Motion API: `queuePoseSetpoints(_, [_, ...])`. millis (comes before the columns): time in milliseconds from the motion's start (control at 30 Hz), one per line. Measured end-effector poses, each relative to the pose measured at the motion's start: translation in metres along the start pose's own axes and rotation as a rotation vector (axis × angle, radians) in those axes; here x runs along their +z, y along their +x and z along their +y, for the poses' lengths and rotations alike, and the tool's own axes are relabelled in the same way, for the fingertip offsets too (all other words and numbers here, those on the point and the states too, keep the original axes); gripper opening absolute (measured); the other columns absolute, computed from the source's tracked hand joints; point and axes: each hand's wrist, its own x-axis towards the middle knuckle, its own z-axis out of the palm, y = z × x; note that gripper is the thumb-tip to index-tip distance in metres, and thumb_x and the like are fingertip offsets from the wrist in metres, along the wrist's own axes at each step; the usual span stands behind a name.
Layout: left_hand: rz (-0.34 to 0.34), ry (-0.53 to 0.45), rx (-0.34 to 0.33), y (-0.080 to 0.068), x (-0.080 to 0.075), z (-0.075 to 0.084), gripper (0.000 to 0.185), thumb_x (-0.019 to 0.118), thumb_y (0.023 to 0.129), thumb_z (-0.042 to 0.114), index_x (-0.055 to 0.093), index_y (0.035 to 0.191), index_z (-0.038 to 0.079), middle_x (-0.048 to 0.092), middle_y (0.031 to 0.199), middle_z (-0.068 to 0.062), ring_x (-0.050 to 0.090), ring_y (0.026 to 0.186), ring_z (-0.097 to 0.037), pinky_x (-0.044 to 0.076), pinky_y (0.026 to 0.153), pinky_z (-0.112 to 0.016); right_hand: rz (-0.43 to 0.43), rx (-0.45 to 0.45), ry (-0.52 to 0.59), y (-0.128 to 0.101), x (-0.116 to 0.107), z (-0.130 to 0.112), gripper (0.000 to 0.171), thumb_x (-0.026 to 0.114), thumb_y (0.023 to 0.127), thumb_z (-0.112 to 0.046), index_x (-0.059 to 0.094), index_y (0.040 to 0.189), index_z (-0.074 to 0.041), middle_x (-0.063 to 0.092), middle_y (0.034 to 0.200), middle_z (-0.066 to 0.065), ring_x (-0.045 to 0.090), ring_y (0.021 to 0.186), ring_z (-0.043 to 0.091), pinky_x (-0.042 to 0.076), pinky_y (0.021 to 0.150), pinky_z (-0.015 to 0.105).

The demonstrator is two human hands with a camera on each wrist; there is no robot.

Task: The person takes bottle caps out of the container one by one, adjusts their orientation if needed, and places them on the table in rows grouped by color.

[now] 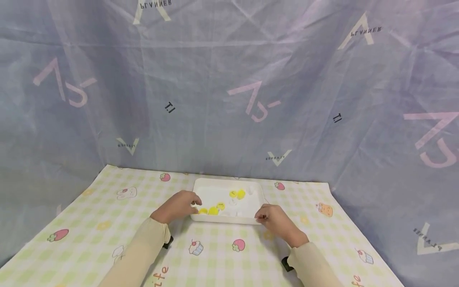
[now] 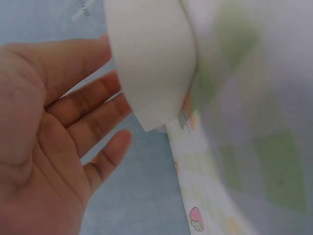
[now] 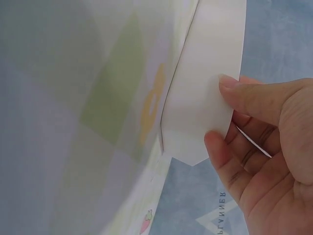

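A shallow white tray [image 1: 225,219] lies on the patterned cloth in the head view. Several small yellow discs [image 1: 213,211] and whitish pieces [image 1: 251,190] are scattered in it; lettering shows on some discs. My left hand [image 1: 178,205] is at the tray's left front corner, fingertips over the rim. In the left wrist view its fingers are loosely bent, and the tray wall [image 2: 151,58] hides their tips. At the right front corner my right hand [image 1: 277,221] pinches the tray. The right wrist view shows the thumb on the wall's outer face [image 3: 203,93], with other fingers behind it.
A checked tablecloth [image 1: 215,263] printed with strawberries and cupcakes covers the table. Behind the tray and along the sides hangs a grey-blue curtain [image 1: 201,131] with printed letters. The tray stands close to the table's back edge.
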Motion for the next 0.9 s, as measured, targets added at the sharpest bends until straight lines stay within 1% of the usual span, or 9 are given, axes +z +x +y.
queuePoseSetpoints(133, [-0.01, -0.011, 0.034, -0.0019, 0.0012, -0.0018, 0.017, 0.076, 0.086, 0.007, 0.076, 0.103, 0.008, 0.072, 0.102, 0.001, 0.065, 0.093, -0.021, 0.052, 0.08, -0.038, 0.01, -0.013, 0.003, -0.0021, 0.0006, -0.0005, 0.012, 0.075, 0.085, 0.001, 0.077, 0.087, -0.01, 0.069, 0.085, -0.002, 0.064, 0.078, 0.008, 0.054, 0.068, 0.024])
queuePoseSetpoints(267, [-0.018, 0.001, 0.078, -0.0022, 0.0005, -0.0038, 0.01, 0.074, 0.088, 0.006, 0.077, 0.096, 0.01, 0.073, 0.097, 0.002, 0.064, 0.084, -0.014, 0.051, 0.072, -0.032, 0.028, -0.029, 0.0, -0.0022, 0.0004, -0.0017, 0.013, 0.075, 0.084, 0.002, 0.077, 0.086, -0.011, 0.069, 0.084, -0.003, 0.063, 0.077, 0.008, 0.054, 0.068, 0.024])
queuePoseSetpoints(333, [-0.032, 0.018, 0.099, -0.0017, 0.0004, -0.0049, 0.009, 0.072, 0.089, 0.006, 0.078, 0.094, 0.011, 0.073, 0.095, 0.003, 0.063, 0.082, -0.011, 0.051, 0.071, -0.03, 0.035, -0.034, 0.0, -0.0021, 0.0005, -0.0017, 0.014, 0.076, 0.084, 0.003, 0.077, 0.086, -0.011, 0.069, 0.084, -0.004, 0.063, 0.077, 0.008, 0.054, 0.068, 0.025])
queuePoseSetpoints(433, [-0.058, 0.019, 0.115, -0.0007, 0.001, -0.0056, 0.012, 0.069, 0.092, 0.005, 0.078, 0.092, 0.012, 0.073, 0.096, 0.003, 0.061, 0.079, -0.008, 0.05, 0.071, -0.03, 0.039, -0.036, -0.004, -0.0023, 0.0004, -0.0014, 0.015, 0.076, 0.083, 0.003, 0.077, 0.085, -0.012, 0.068, 0.084, -0.006, 0.063, 0.076, 0.007, 0.054, 0.068, 0.024])
queuePoseSetpoints(533, [-0.079, 0.015, 0.112, 0.0, 0.0027, -0.0056, 0.017, 0.065, 0.095, 0.006, 0.078, 0.09, 0.016, 0.073, 0.096, 0.004, 0.056, 0.073, -0.007, 0.048, 0.07, -0.03, 0.039, -0.034, -0.008, -0.0024, 0.0007, -0.0004, 0.015, 0.076, 0.084, 0.002, 0.077, 0.085, -0.013, 0.068, 0.083, -0.007, 0.063, 0.076, 0.006, 0.054, 0.068, 0.024])
queuePoseSetpoints(667, [-0.086, 0.023, 0.114, 0.0011, 0.0057, -0.0057, 0.023, 0.06, 0.098, 0.009, 0.075, 0.085, 0.02, 0.069, 0.088, 0.008, 0.044, 0.061, -0.006, 0.043, 0.067, -0.029, 0.032, -0.025, -0.009, -0.0023, 0.0008, 0.0005, 0.014, 0.076, 0.084, 0.001, 0.077, 0.085, -0.013, 0.067, 0.084, -0.008, 0.062, 0.076, 0.005, 0.054, 0.068, 0.024])
queuePoseSetpoints(767, [-0.084, 0.02, 0.132, 0.0017, 0.0074, -0.0056, 0.026, 0.058, 0.099, 0.009, 0.073, 0.082, 0.021, 0.065, 0.082, 0.009, 0.038, 0.057, -0.006, 0.041, 0.066, -0.03, 0.022, -0.014, -0.008, -0.0026, 0.0004, 0.0005, 0.014, 0.076, 0.085, 0.0, 0.077, 0.086, -0.014, 0.066, 0.084, -0.008, 0.061, 0.077, 0.004, 0.054, 0.069, 0.024])
queuePoseSetpoints(900, [-0.08, -0.005, 0.142, 0.0016, 0.0084, -0.0054, 0.026, 0.057, 0.1, 0.01, 0.073, 0.084, 0.022, 0.065, 0.08, 0.01, 0.037, 0.057, -0.006, 0.041, 0.066, -0.031, 0.016, -0.014, -0.008, -0.0027, 0.0005, 0.0003, 0.014, 0.075, 0.085, 0.0, 0.077, 0.086, -0.014, 0.066, 0.084, -0.009, 0.061, 0.077, 0.004, 0.053, 0.069, 0.024])
